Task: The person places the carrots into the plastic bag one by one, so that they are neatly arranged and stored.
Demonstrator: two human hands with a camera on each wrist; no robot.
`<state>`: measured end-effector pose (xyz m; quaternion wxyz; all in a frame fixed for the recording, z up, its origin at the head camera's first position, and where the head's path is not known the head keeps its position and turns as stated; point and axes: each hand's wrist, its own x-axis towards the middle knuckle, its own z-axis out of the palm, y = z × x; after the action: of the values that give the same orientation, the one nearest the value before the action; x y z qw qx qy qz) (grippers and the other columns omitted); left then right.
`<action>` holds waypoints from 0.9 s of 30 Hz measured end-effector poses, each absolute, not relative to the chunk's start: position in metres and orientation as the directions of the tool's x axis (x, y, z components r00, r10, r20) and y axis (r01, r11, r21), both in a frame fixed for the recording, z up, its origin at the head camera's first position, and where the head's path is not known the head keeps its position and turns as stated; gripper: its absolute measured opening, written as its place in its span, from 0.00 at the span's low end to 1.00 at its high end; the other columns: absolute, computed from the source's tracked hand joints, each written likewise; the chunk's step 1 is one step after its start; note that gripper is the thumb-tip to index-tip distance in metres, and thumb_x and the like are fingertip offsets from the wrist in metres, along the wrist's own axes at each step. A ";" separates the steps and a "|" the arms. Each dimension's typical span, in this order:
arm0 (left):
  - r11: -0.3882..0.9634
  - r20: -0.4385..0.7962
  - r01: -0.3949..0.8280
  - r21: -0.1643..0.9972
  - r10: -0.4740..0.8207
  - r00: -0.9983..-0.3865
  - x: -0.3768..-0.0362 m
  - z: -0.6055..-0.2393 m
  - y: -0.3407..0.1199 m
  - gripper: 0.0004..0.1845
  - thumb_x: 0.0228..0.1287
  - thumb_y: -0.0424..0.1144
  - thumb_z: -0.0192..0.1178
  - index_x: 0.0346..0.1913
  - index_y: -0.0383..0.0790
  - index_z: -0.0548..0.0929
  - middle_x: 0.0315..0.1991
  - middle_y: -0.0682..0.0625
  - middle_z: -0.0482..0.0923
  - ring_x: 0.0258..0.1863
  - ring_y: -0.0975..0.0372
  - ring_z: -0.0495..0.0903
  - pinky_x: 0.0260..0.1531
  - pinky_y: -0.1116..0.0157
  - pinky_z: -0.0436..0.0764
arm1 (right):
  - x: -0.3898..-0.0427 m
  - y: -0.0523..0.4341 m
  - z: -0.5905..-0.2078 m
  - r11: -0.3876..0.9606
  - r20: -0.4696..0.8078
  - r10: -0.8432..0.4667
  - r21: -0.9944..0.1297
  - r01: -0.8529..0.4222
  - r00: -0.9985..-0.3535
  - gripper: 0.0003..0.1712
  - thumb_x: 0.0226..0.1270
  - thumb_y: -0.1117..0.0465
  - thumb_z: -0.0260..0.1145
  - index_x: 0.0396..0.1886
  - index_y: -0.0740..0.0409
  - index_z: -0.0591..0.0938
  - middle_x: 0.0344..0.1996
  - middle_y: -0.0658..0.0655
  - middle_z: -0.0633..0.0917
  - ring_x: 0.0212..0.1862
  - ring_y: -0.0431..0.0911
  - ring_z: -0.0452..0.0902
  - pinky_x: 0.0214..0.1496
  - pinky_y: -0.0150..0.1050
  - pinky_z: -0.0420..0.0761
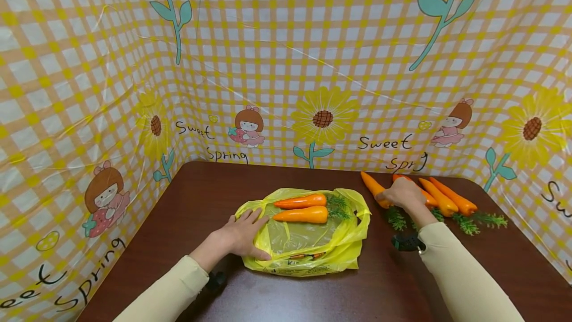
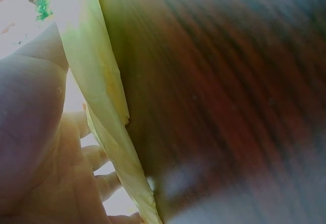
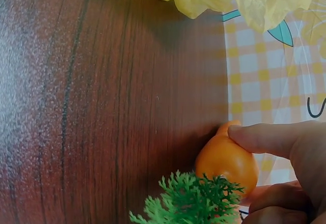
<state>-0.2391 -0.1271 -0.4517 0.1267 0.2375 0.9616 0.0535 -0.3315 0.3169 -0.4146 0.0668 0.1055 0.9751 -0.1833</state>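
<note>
A yellow plastic bag lies flat on the dark wooden table. Two orange carrots with green tops rest side by side at its far end, uncovered. My left hand presses flat on the bag's left edge, fingers straight; the left wrist view shows the palm beside the bag's edge. My right hand grips a carrot at the left of a loose group to the right of the bag. In the right wrist view, fingers curl round that carrot above its green leaves.
Several more carrots with green tops lie at the table's back right. A yellow checked plastic sheet walls the table at the back and both sides. Bare wood shows in front of the bag.
</note>
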 end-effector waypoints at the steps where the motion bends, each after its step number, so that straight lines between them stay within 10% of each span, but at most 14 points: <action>1: 0.882 -0.218 0.444 0.161 0.470 -0.855 -0.239 -0.451 -0.127 0.57 0.54 0.73 0.64 0.81 0.50 0.56 0.82 0.44 0.45 0.80 0.46 0.49 0.70 0.35 0.57 | -0.331 0.317 -0.414 0.909 -0.166 0.180 -0.350 0.229 -0.969 0.23 0.58 0.44 0.72 0.19 0.55 0.74 0.17 0.52 0.67 0.23 0.48 0.69 0.25 0.39 0.67; 27: 0.887 -0.237 0.431 0.168 0.461 -0.855 -0.238 -0.448 -0.126 0.56 0.54 0.73 0.64 0.81 0.50 0.56 0.82 0.45 0.45 0.80 0.46 0.48 0.71 0.35 0.56 | -0.329 0.316 -0.394 0.870 -0.115 0.082 -0.476 0.127 -0.990 0.30 0.56 0.47 0.74 0.09 0.48 0.64 0.09 0.45 0.57 0.13 0.40 0.52 0.20 0.35 0.59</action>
<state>-0.2384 -0.1265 -0.4481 0.1366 0.2319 0.9616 0.0545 -0.3287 0.3163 -0.3937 0.0457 0.0540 0.9659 -0.2491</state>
